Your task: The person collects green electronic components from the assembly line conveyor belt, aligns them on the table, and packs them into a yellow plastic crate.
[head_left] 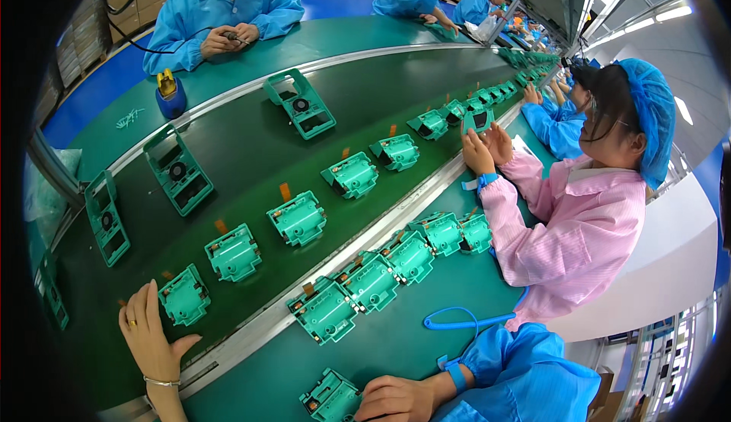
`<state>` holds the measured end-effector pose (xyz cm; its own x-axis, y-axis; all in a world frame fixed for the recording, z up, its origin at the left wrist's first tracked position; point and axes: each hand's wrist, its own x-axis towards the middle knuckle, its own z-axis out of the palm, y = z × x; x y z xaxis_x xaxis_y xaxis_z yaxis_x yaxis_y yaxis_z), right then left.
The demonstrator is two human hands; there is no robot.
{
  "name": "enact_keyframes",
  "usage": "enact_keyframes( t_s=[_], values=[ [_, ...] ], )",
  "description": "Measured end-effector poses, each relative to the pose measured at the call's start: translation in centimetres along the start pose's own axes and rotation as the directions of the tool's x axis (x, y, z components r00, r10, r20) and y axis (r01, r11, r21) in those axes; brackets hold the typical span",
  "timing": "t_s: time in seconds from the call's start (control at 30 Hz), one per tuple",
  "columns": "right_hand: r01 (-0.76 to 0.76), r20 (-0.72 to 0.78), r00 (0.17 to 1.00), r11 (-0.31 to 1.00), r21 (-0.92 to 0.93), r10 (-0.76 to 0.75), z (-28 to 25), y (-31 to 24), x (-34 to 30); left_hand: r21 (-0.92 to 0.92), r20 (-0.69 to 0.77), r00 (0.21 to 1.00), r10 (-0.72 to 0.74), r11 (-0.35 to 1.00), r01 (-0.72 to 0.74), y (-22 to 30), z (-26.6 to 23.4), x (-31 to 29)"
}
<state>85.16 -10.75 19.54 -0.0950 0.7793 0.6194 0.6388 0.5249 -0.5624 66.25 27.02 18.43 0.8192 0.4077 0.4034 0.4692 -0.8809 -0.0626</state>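
My left hand [152,334], with a ring and a bracelet, reaches over the conveyor at the lower left. Its fingers are stretched and its thumb is spread, close beside a green plastic housing [185,297]; whether they touch it I cannot tell. My right hand [400,397], below a blue sleeve and wrist strap, is curled at the edge of another green plastic housing [332,396] on the near bench. Its fingertips are partly cut off by the lower edge. Several similar housings [325,309] stand in a row on the bench beside the conveyor rail.
The dark green conveyor belt [251,155] carries more housings and larger green frames [301,103]. A metal rail [266,338] borders it. To the right, a co-worker in pink [567,247] holds a green part. A blue coiled cord [472,321] lies on the bench. Another worker [221,22] sits opposite.
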Motion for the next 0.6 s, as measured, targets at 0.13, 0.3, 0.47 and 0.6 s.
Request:
enact_keyframes(
  t_s=[0.13,0.3,0.47,0.6],
  values=[
    [0.028,-0.011,1.0,0.999,-0.018,-0.028,-0.3,0.3,0.0,0.005,0.018,0.994,-0.104,0.995,0.104,0.5,1.1,1.2],
    [0.003,0.017,1.0,0.998,-0.069,-0.002,-0.6,0.3,-0.3,0.088,0.021,0.999,-0.041,0.995,0.039,2.6,2.0,2.7],
    [-0.016,0.045,0.999,0.993,-0.118,0.022,-0.7,0.3,-0.9,0.081,-0.02,1.0,0.016,0.997,-0.014,2.9,1.9,3.3],
    [0.0,0.069,0.998,0.99,-0.143,0.01,-0.8,0.4,-1.3,0.106,0.0,1.0,-0.008,0.994,0.008,2.7,2.4,2.7]
  ],
)
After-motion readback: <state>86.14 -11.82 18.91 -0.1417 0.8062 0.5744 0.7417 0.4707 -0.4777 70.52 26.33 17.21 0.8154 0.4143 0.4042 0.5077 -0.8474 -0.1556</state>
